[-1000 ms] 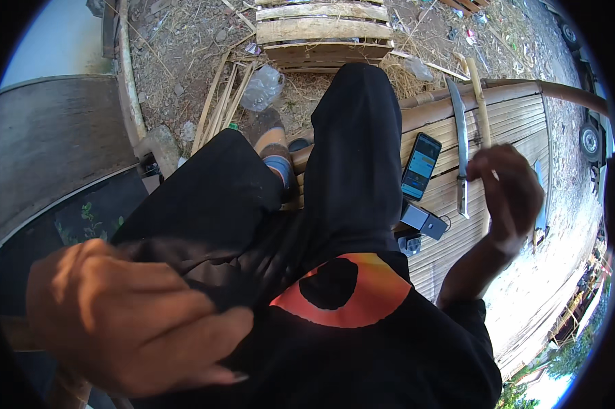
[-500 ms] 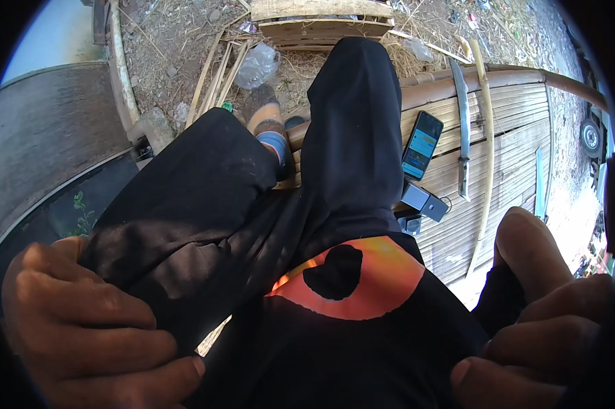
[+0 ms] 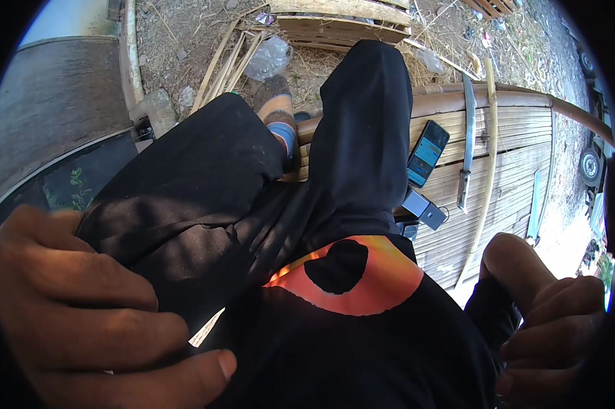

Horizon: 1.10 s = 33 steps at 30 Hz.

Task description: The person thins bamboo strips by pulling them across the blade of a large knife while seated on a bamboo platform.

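1. The left hand (image 3: 96, 320) has its fingers curled, gripping the black shirt (image 3: 362, 354) at the side, as it did a moment ago.
2. The right hand (image 3: 549, 320) is curled on the shirt's other side. A second ago it was lifted over the bamboo bench (image 3: 519, 136).
3. A phone (image 3: 427, 153) and a long knife (image 3: 466, 150) lie on the bench.

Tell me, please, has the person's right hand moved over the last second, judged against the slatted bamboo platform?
Yes. The right hand has dropped from above the slatted bamboo platform to the lower right, close to the camera.
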### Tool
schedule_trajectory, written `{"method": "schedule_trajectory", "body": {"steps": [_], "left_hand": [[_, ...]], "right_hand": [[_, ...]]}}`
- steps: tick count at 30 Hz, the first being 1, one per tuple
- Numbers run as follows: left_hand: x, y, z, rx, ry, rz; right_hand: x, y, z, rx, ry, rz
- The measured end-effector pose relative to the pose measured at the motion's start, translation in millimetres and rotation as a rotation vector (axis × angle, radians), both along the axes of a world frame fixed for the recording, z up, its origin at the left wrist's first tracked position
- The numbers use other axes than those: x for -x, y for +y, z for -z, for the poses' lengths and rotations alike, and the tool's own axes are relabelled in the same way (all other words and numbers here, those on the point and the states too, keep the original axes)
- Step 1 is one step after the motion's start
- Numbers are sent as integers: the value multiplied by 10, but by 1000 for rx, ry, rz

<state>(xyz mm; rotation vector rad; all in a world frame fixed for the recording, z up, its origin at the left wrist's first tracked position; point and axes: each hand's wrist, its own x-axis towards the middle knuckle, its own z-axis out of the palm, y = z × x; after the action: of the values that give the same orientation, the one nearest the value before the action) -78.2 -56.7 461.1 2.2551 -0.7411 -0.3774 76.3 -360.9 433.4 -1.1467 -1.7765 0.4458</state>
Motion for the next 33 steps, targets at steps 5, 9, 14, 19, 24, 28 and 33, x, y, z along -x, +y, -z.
{"method": "schedule_trajectory", "body": {"steps": [5,9,14,19,24,28,33], "left_hand": [[21,45,-24,-20,9,15],[-35,-20,-91,-90,63,-34],[-82,-25,-132,-185,124,-51],[57,-12,-178,-272,71,-96],[94,110,-100,-248,13,-91],[267,176,-29,-159,-45,-221],[212,215,-24,-91,-9,-189]], "right_hand": [[-126,-154,30,-69,13,102],[-451,-554,315,-184,78,630],[-1074,-1051,1612,474,-267,1381],[-1320,-2604,3157,1225,-200,1556],[-812,-3399,3799,1475,-152,1656],[-695,-3225,3777,1513,-159,1792],[-872,-3258,3796,1613,-174,1913]]}}
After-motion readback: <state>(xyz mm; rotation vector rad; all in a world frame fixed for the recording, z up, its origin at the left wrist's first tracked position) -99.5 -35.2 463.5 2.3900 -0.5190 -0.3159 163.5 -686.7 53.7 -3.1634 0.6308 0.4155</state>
